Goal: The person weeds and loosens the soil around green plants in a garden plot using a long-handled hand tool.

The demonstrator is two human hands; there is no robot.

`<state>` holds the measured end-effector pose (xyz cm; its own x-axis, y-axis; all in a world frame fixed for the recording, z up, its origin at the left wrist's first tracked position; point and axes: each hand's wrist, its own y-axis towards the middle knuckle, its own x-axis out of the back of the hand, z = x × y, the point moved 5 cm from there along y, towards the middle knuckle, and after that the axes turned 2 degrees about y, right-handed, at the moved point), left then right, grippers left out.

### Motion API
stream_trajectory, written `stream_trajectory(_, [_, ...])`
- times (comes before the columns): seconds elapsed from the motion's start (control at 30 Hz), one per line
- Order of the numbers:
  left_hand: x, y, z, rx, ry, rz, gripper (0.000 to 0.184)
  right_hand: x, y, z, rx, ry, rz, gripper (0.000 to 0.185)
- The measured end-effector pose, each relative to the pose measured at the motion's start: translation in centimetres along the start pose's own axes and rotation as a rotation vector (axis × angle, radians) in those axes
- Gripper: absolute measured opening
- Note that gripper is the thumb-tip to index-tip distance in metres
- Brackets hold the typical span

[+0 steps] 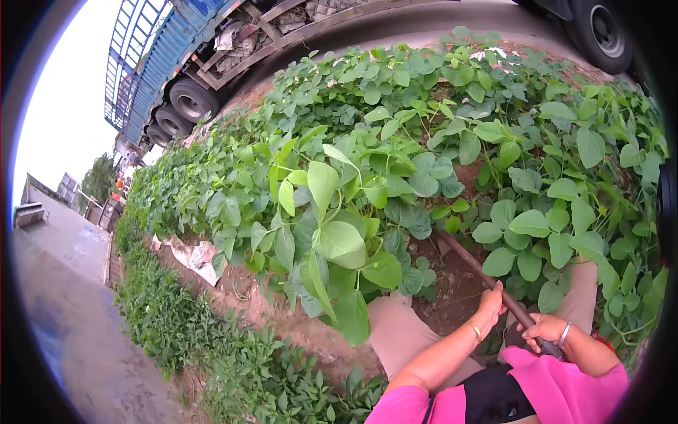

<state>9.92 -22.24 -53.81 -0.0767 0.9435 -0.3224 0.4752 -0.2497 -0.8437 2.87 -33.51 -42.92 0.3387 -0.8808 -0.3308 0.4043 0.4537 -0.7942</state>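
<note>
A long brown wooden handle (467,258) slants from near my body down to bare soil among the leaves. My left hand (490,305), with a gold-coloured bangle at the wrist, is closed on its middle part. Nearer the butt end, my right hand (542,329) wraps round the same handle and wears a silver-coloured bangle. The tool's far end is mostly hidden by leaves and soil, so its kind is unclear. Broad-leaved green plants (339,244) stand close in front of both hands. My trousered legs (402,332) are among them.
A blue truck (159,85) with large wheels stands on the road behind the plants. Another vehicle's wheel (600,32) is at upper right. Lower plants (240,360) border a paved strip (78,297) on the left. A pale torn sheet (192,258) lies on the soil.
</note>
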Motion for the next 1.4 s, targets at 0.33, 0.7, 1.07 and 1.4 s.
stream_trajectory(0.33, [1.5,0.6,-3.0,-0.283,0.072,-0.054,0.027,0.6,3.4,0.4,0.114,-0.03,0.08,0.027])
stream_trajectory(0.7, [-0.3,-1.0,-2.0,-0.161,0.045,0.024,0.027,0.0,0.1,0.3,0.038,0.104,0.003,0.028])
stream_trajectory(1.07, [1.1,0.7,3.5,0.055,0.106,-0.114,0.035,-0.1,1.3,-1.8,-0.054,-0.157,-0.003,0.021])
stream_trajectory(1.4, [-1.7,-5.2,-3.8,-0.39,0.08,0.123,0.03,-0.3,-3.3,2.0,0.111,-0.083,-0.032,0.033])
